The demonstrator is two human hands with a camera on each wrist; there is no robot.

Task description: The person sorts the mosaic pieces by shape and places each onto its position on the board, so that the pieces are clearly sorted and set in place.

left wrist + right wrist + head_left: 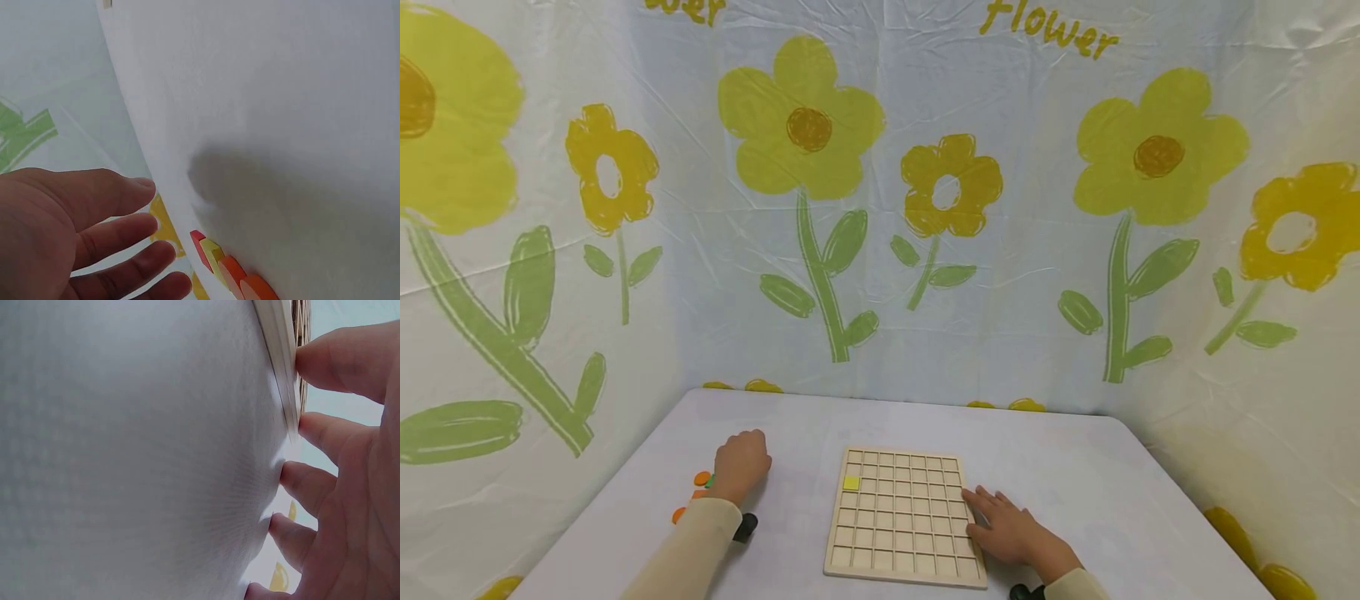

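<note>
A pale wooden grid board (902,577) lies flat on the table, with one yellow square tile (851,483) in a cell near its left edge. My right hand (1009,527) rests at the board's right side, fingers spread; in the right wrist view, the thumb and a finger (325,431) touch the board's edge (279,356), and other fingertips meet the tabletop. My left hand (742,468) hovers left of the board, its fingers loosely bent and holding nothing in the left wrist view. Beside it lie orange pieces (702,478) and a green piece (711,482), partly hidden by the hand.
In the left wrist view, a red piece (199,249), a yellow piece (212,255) and orange round pieces (232,270) stand in a row on the white table (805,425). Flower-printed cloth (880,333) hangs around the table's back and sides.
</note>
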